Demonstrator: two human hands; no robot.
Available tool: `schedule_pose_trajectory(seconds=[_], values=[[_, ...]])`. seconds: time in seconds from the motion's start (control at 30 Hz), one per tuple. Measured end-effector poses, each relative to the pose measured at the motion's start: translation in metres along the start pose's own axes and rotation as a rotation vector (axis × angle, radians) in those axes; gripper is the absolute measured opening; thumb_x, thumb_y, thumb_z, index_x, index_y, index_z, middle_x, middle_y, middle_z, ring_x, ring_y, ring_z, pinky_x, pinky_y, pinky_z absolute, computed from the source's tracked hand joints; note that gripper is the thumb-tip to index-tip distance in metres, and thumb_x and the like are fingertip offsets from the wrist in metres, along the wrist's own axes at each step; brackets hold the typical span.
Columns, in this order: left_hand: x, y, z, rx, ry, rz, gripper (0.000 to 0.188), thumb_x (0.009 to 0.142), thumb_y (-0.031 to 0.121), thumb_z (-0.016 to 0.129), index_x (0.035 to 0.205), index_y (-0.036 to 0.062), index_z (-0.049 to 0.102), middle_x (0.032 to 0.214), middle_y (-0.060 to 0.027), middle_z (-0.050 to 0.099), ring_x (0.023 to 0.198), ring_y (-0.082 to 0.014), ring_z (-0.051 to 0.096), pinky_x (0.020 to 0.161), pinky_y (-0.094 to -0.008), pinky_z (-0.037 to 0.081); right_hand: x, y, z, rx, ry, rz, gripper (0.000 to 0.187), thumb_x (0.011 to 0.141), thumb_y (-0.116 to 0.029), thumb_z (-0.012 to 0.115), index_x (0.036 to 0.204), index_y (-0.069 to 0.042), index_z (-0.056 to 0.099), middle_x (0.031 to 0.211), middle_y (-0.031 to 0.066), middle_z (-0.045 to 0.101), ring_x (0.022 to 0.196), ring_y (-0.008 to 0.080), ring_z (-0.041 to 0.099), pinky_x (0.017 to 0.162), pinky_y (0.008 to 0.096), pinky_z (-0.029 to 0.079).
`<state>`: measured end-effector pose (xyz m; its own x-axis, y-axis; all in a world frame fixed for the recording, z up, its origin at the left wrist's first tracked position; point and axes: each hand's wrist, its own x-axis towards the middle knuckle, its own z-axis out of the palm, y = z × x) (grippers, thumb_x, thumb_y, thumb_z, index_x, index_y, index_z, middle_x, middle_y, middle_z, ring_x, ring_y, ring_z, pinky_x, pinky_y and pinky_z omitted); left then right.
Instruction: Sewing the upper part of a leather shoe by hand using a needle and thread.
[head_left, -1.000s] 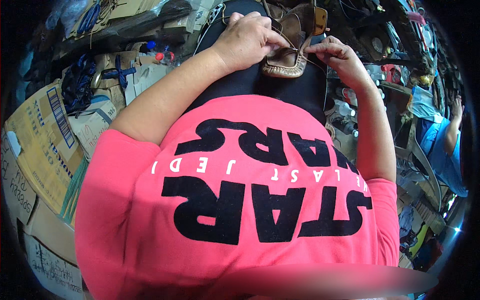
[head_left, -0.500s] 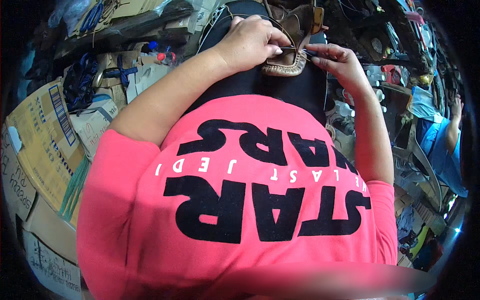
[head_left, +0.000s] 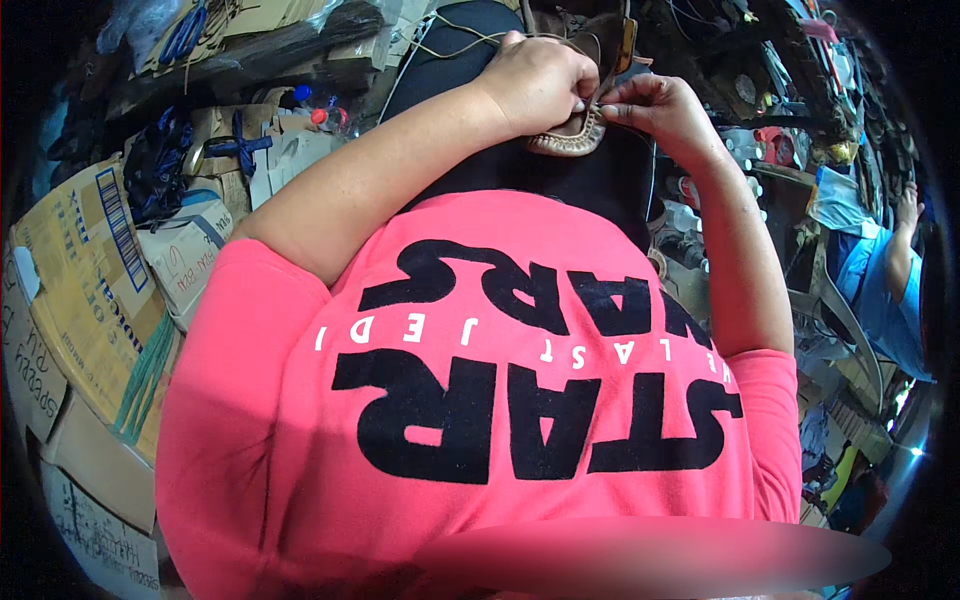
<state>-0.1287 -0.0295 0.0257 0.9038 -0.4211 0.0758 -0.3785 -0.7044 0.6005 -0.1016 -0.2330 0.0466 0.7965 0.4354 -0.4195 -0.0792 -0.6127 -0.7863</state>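
A brown leather shoe (head_left: 566, 144) with a puckered, hand-stitched toe seam rests on my black-clad lap, toe toward me. My left hand (head_left: 540, 84) is closed over the shoe's opening, its thumb and fingertips pinched together at the inner side of the seam. A thin tan thread (head_left: 460, 46) loops around that hand and trails off to the left. On the other side of the seam, my right hand (head_left: 665, 112) is closed, thumb and forefinger pressed together close to the left fingertips. What lies between the right fingertips is too small to make out.
Cardboard boxes (head_left: 95, 275) are stacked on the left, with a green cord bundle (head_left: 148, 385) against them. Plastic bottles (head_left: 683, 218) and clutter crowd the right side. Farther right, another person's arm (head_left: 903, 245) shows beside blue cloth.
My left hand has shifted right, closer to my right hand. The thread now stretches farther left. A dark pointed thing at my right fingers no longer shows, and those fingers have closed at the seam.
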Motion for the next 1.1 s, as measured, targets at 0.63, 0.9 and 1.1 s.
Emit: schedule_pose_trajectory(seconds=[0.63, 0.9, 1.1], values=[[-0.012, -0.008, -0.003, -0.008, -0.048, 0.032, 0.011, 0.085, 0.017, 0.054, 0.093, 0.0133, 0.061, 0.084, -0.0080, 0.066, 0.087, -0.0268, 0.063, 0.077, -0.0424, 0.043, -0.046, 0.028, -0.028, 0.126, 0.105, -0.161, 0.013, 0.082, -0.014, 0.069, 0.083, -0.004, 0.061, 0.091, -0.0010, 0.048, 0.082, 0.0073, 0.048, 0.072, 0.0229, 0.040], [-0.009, -0.004, -0.004, 0.139, -0.129, 0.106, 0.014, 0.088, 0.022, 0.051, 0.096, 0.0156, 0.061, 0.085, -0.0059, 0.066, 0.090, -0.0261, 0.062, 0.080, -0.0442, 0.040, -0.009, 0.013, -0.051, -0.649, 0.567, -0.480, 0.018, 0.080, -0.021, 0.069, 0.089, -0.007, 0.066, 0.100, 0.0101, 0.058, 0.094, 0.0270, 0.060, 0.079, 0.0349, 0.049], [-0.011, -0.007, -0.008, 0.156, -0.088, 0.132, 0.012, 0.086, 0.020, 0.051, 0.094, 0.0168, 0.060, 0.081, -0.0052, 0.065, 0.087, -0.0250, 0.061, 0.079, -0.0431, 0.038, -0.018, -0.035, -0.004, -1.153, 0.083, -0.540, 0.009, 0.082, -0.012, 0.053, 0.089, -0.015, 0.057, 0.079, 0.0044, 0.062, 0.087, 0.0248, 0.061, 0.080, 0.0389, 0.041]])
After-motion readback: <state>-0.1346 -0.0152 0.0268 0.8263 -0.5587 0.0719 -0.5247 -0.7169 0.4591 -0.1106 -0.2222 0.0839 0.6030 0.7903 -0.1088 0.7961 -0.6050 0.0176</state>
